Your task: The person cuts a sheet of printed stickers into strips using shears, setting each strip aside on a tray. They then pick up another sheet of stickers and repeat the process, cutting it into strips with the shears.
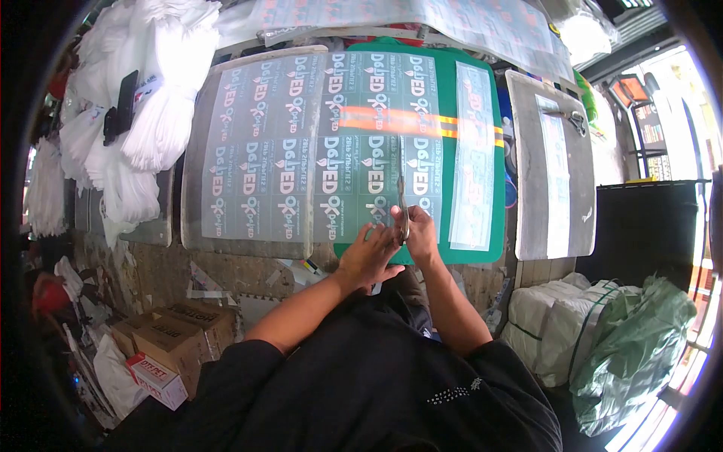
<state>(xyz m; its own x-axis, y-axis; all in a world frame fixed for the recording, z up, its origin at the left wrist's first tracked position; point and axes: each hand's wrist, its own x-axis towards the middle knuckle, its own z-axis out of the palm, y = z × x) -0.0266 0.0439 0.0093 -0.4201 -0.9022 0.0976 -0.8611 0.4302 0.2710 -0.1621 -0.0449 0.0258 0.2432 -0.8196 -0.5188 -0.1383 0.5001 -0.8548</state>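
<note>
A wide translucent sheet printed with white DepED lettering (291,177) lies across the grey board (192,188) and the green board (473,71). My right hand (419,232) is closed around a pair of scissors (404,207) at the sheet's near edge. The blades point away from me, along a line between the printed columns. Beside it my left hand (369,252) rests at the near edge with its fingers apart, fingertips close to the scissors' handles. A narrow printed strip (472,188) lies separately on the green board, to the right of my right hand.
Another grey board (523,166) at right carries a printed strip (557,196) and a metal tool (576,120). Bundled white material (162,90) hangs at left. Cardboard boxes (177,335) stand lower left; wrapped white bales (550,320) sit lower right. More printed film (452,26) lies at the back.
</note>
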